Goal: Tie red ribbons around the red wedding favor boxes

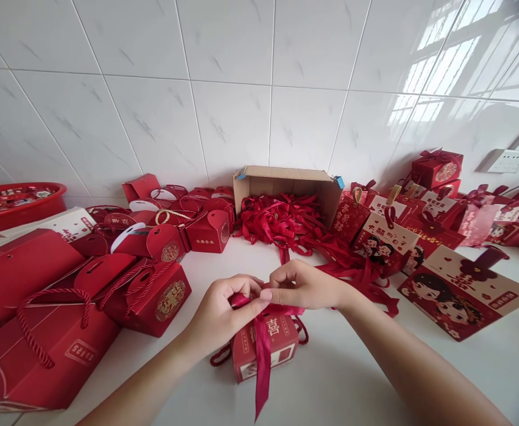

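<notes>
- Small red printed paper box with cream-and-gold lettering (pixel 281 338): on the white tabletop (pixel 352 378), below both hands and toward the wearer; near edge runs left to right, rising slightly rightward. Long axis: not determinable, far side hidden by hands.
- Twisted dark-red cord loops (pixel 303 331): one at each side of the box.
- Glossy crimson satin ribbon (pixel 263 367): crosses the box top; one loose end falls over the near face toward the wearer, another part emerges below the right hand.
- Left hand (pixel 226 310): nearer of the two, over the far left corner of the box; thumb and fingers pinched on the ribbon.
- Right hand (pixel 306 287): a little farther back, up and right of the box; fingers curled, thumb tip meeting the left thumb, apparently pinching the ribbon also.
- Open brown cardboard carton (pixel 286 173): beyond the hands, by the wall, tangled red ribbons (pixel 281 216) spilling from it toward them.
</notes>
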Demonstrator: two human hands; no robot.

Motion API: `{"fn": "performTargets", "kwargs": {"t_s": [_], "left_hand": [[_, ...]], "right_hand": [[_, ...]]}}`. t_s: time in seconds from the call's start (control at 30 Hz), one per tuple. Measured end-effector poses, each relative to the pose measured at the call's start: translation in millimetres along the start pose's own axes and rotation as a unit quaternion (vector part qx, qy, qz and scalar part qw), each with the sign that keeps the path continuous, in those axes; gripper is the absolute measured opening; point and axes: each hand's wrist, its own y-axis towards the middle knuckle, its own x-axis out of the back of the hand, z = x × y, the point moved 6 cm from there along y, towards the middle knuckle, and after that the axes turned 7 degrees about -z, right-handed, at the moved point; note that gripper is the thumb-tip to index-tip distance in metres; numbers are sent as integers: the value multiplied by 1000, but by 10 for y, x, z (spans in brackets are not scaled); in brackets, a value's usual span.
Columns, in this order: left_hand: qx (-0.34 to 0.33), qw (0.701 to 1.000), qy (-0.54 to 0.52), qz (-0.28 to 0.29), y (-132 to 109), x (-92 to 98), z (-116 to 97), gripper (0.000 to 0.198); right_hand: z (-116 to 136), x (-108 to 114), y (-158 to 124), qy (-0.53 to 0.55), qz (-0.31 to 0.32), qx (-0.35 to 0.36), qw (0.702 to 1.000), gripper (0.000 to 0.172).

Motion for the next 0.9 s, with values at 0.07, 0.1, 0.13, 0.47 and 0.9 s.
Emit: {"fn": "performTargets", "kwargs": {"t_s": [0.07, 0.1, 0.13, 0.47, 0.9], "left_hand": [[2, 1000, 0, -8, 6, 14, 7, 40], [1, 1000, 1, -10, 11, 23, 13, 40], [1, 1000, 2, -8, 16, 29, 21, 40], [-15, 1000, -12, 5, 25, 42, 79, 42], [-45, 999, 23, 12, 45, 81, 40, 36]], "right_hand": [[1, -25, -14, -33, 15, -5, 999, 42], [4, -36, -21, -46, 24, -3, 999, 40], [9, -44, -26, -52, 32, 1, 998, 38], [-78, -32, 54, 124, 22, -29, 992, 44], [-182, 14, 111, 201, 2, -8, 980, 31]]}}
